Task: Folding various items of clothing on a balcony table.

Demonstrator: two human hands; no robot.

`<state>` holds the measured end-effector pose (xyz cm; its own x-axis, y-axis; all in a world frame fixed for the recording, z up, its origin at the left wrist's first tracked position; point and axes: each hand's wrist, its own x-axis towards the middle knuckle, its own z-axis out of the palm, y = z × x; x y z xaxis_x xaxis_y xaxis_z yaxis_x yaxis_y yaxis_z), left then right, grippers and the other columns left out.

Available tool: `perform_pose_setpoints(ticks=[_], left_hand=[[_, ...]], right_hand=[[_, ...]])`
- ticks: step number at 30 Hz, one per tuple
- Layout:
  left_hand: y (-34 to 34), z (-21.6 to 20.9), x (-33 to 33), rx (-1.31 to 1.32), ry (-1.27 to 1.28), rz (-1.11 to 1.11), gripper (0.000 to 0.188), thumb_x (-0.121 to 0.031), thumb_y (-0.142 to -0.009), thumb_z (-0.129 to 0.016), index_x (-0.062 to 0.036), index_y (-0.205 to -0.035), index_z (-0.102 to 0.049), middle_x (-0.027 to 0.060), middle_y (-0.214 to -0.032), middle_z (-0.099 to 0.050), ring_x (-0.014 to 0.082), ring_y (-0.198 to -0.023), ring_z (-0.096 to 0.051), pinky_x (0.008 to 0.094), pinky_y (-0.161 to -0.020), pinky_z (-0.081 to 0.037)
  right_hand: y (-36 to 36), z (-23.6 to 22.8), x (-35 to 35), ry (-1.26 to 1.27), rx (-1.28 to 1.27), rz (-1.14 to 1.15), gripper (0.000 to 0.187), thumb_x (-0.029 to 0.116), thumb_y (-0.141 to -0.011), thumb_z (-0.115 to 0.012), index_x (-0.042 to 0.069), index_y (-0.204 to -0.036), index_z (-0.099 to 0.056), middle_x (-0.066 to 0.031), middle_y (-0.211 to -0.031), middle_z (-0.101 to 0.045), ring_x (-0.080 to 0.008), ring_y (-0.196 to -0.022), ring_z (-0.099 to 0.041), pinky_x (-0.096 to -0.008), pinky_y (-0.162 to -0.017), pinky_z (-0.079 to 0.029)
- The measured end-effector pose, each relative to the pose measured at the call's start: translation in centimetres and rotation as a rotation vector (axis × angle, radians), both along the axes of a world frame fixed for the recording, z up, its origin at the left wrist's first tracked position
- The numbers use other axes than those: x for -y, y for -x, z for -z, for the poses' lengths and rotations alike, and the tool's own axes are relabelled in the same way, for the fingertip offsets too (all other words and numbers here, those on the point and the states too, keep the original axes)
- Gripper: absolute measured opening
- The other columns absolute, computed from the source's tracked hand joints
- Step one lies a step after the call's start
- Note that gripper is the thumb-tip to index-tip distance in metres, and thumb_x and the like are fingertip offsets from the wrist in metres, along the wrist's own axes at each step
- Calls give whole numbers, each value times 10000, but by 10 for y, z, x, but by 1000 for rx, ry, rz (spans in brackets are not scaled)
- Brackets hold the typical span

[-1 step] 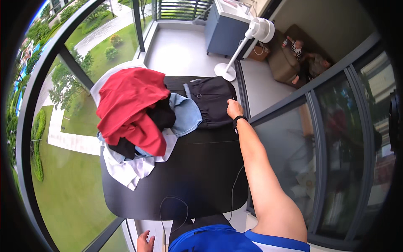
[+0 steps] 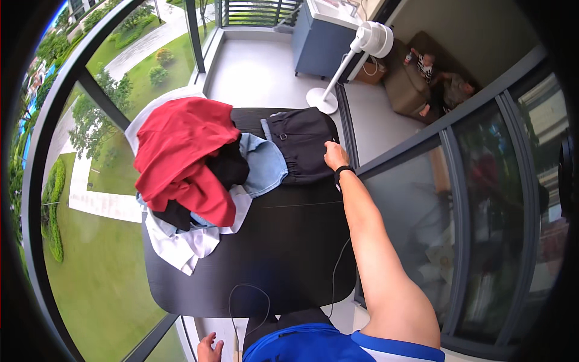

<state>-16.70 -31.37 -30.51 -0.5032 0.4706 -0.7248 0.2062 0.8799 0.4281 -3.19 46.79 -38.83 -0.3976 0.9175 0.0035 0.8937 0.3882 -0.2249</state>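
Observation:
My right hand (image 2: 336,156) reaches to the right side of a folded black garment (image 2: 306,148), its fingers closed at the cloth's edge. That garment has a gathered band and a small buckle; its exact kind is unclear. Left of it lies a light blue denim piece (image 2: 264,164), partly under a heap. On top of this heap is a red garment (image 2: 186,145), with black cloth (image 2: 229,164) and white cloth (image 2: 184,244) showing from under it. My left hand (image 2: 209,348) hangs low by the near side of the table, fingers apart, holding nothing.
The black table (image 2: 253,259) has rounded corners. A thin cable (image 2: 268,295) loops at its near edge. Beyond it stand a white fan (image 2: 329,90) and a blue-grey sink cabinet (image 2: 322,45). Windows run along the left, sliding glass doors along the right. People sit on a brown sofa (image 2: 398,87).
The whole view has shifted very slightly. Both hands and the clothes keep their places.

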Motion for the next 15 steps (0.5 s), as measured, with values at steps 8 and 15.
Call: perform_pose_setpoints(ticks=[8,15], left_hand=[[-11,-12,-65,-29,-58,95,477,-259,-993,-676,-5,-1391,-616,213,-1209,-724,324,-1092,-699,417,-963,-540],[-18,-13,-61,-22,14,19,484,-265,-999,-683,0,-1397,-608,186,-1183,-730,274,-1042,-707,377,-876,-567]], right_hand=[[94,52,25,14,-120,-253,475,425,-815,-821,48,-1059,-666,-162,-1054,-707,-358,-1020,-698,-480,-850,-583],[130,94,5,84,-218,28,207,161,-840,-624,-6,-894,-733,-263,-962,-736,-433,-926,-731,-515,-823,-600]])
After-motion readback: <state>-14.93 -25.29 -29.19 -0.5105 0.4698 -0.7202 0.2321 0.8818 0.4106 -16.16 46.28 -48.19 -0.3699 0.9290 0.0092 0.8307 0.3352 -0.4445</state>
